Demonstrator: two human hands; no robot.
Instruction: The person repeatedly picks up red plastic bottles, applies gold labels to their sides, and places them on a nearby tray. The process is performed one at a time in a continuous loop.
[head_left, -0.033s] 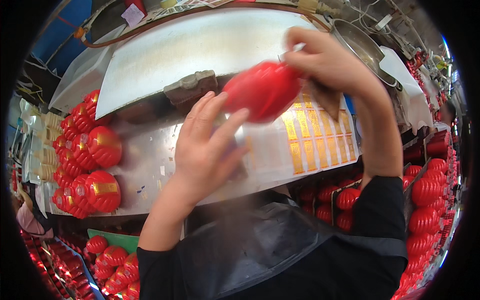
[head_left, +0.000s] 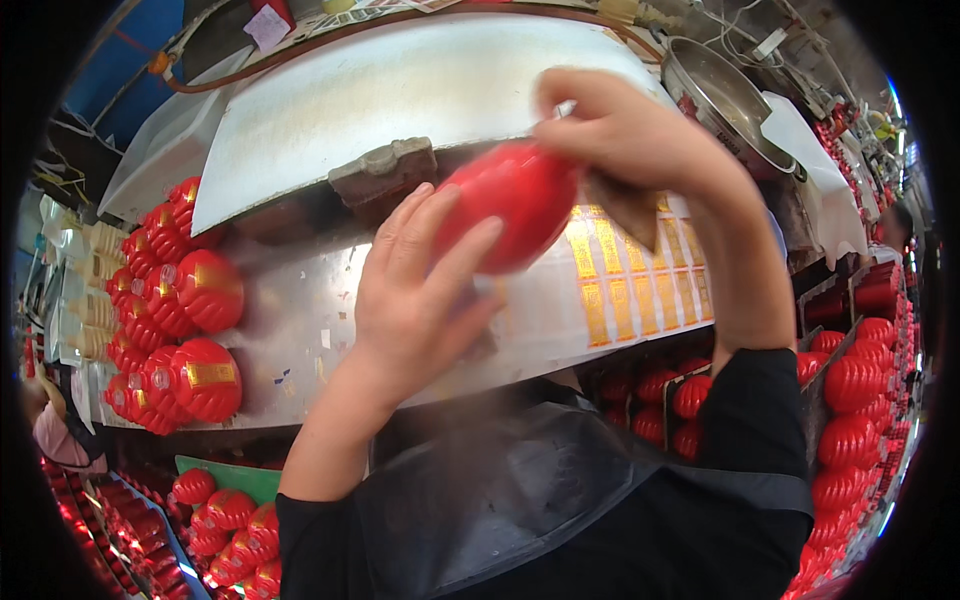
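Observation:
A red, ribbed, rounded bottle (head_left: pixel 518 205), blurred by motion, is tilted above the metal worktop. My right hand (head_left: pixel 625 130) is closed at its upper right end, with a small white tip showing between the fingers. A brown pointed piece (head_left: pixel 630 215) hangs below that hand; its kind cannot be made out. My left hand (head_left: pixel 415 295) has its fingers spread, with fingertips against the lower left side of the bottle. Beneath and to the right lies a sheet of gold labels (head_left: pixel 635 290) on white backing.
Several red bottles (head_left: pixel 210 290), some with gold labels, stand at the worktop's left. A grey block (head_left: pixel 383 172) sits by the raised white board (head_left: pixel 400 90). A metal pan (head_left: pixel 730 105) is at the far right. More red bottles (head_left: pixel 855 440) fill racks at right and lower left.
My right hand has moved left and slightly down with the red bottle, bringing the bottle further into my left fingers. The brown piece has shifted left too. My left hand has barely moved.

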